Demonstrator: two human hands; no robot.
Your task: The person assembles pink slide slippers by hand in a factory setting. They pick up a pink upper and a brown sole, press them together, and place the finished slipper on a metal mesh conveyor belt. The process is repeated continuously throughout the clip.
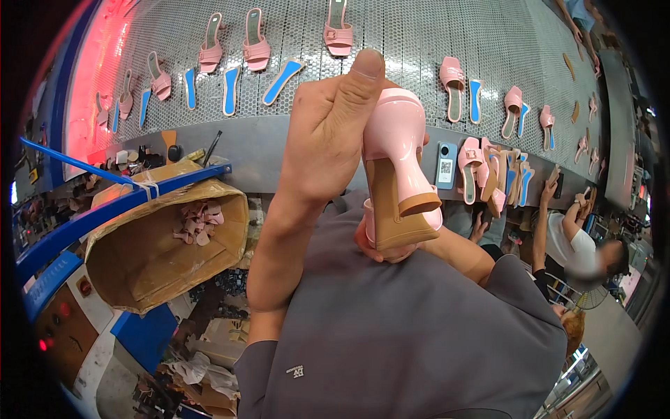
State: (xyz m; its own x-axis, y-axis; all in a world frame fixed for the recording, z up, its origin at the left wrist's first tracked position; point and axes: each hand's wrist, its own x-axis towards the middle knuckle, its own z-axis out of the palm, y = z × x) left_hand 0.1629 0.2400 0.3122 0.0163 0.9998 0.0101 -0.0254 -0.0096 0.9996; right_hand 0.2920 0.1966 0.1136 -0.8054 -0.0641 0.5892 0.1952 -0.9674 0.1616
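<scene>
Above the lap, both hands [335,133] grip a pink sandal [399,167].

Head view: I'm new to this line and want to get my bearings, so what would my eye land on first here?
Dead centre, the left hand and right hand hold a glossy pink heeled shoe with a tan sole close to the camera. Behind it, a grey perforated conveyor belt carries pink sandals and blue insoles. At lower left sits an open brown cardboard box holding pink scraps.
</scene>
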